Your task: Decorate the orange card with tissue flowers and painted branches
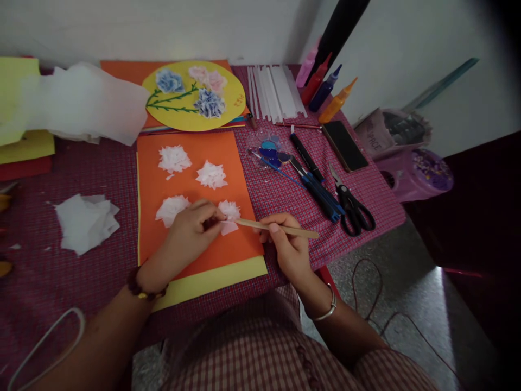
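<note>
Here, both hands meet over the right side of an orange sheet on the worktop. The right hand is clamped on a flat wooden stick, thumb above and fingers beneath. The stick slants slightly up to the left, its far end next to the left hand and a small pale scrap. The left hand's thumb and fingers are drawn together on the edge of the scrap, which lies just below a white puff; the exact contact is too small to tell.

Three more puffs sit on the orange sheet: one at the upper left, one right of it, and one partly behind the left hand. A yellow sheet shows beneath its near edge.

To the left lies a pile of white paper. Beyond the orange sheet is a yellow oval card with blue and pink flowers and green stems, and right of the card, white strips. Further right stand four bottles. Nearer are a phone, a palette, a brush, a marker, a cutter and black-handled scissors.
</note>
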Demonstrator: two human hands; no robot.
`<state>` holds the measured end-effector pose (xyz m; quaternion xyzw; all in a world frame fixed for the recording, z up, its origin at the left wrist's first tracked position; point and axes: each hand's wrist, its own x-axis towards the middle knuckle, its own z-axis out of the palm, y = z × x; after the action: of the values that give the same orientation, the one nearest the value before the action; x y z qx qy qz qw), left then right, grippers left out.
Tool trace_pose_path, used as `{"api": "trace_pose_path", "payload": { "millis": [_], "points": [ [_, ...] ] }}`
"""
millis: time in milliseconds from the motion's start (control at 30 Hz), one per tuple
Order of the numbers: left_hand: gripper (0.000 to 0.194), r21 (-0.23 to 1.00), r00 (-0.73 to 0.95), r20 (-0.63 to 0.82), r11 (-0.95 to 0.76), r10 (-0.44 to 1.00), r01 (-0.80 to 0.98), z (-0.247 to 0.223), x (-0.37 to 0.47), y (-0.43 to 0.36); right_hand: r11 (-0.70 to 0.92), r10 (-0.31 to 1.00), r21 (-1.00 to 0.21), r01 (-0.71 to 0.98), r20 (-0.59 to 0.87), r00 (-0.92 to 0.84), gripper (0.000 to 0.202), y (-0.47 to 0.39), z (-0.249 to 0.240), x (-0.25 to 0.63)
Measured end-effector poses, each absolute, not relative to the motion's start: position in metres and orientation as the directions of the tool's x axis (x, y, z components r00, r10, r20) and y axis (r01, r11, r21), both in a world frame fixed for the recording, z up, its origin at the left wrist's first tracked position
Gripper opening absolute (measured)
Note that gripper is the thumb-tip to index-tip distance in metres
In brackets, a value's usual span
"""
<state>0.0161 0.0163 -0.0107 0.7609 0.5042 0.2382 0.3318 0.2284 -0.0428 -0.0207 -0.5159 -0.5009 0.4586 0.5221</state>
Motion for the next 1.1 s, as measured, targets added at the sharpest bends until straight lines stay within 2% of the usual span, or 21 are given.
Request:
{"api": "trace_pose_path", "payload": {
  "millis": [200, 467, 633, 867, 1000, 1100],
  "points": [
    [0.01, 0.78, 0.322, 0.008, -0.207, 0.947, 0.59, -0.008, 0.019, 0.017, 0.192, 0.98, -0.947, 0.257, 0.172, -0.098, 0.02, -0.048, -0.015, 0.227],
    [0.005, 0.792, 0.337, -0.03, -0.184, 0.941, 0.583, -0.009, 0.016, 0.016, 0.233, 0.968, -0.924, 0.304, 0.192, -0.158, 0.02, -0.046, -0.015, 0.223],
    [0.01, 0.87, 0.218, -0.068, -0.049, 0.974, 0.49, -0.008, 0.013, 0.016, 0.28, 0.953, -0.875, 0.394, 0.204, -0.224, 0.022, -0.046, -0.016, 0.224],
    [0.006, 0.848, 0.2, -0.1, -0.022, 0.975, 0.53, -0.009, 0.011, 0.017, 0.345, 0.931, -0.812, 0.47, 0.233, -0.281, 0.023, -0.049, -0.016, 0.223],
    [0.004, 0.883, 0.189, -0.067, -0.03, 0.98, 0.469, -0.014, 0.012, 0.016, 0.332, 0.939, -0.819, 0.469, 0.239, -0.247, 0.022, -0.053, -0.017, 0.225],
    [0.006, 0.89, 0.188, 0.028, -0.11, 0.982, 0.443, -0.006, 0.013, 0.008, 0.277, 0.959, -0.89, 0.363, 0.277, -0.052, 0.019, -0.06, -0.02, 0.23]
  ]
}}
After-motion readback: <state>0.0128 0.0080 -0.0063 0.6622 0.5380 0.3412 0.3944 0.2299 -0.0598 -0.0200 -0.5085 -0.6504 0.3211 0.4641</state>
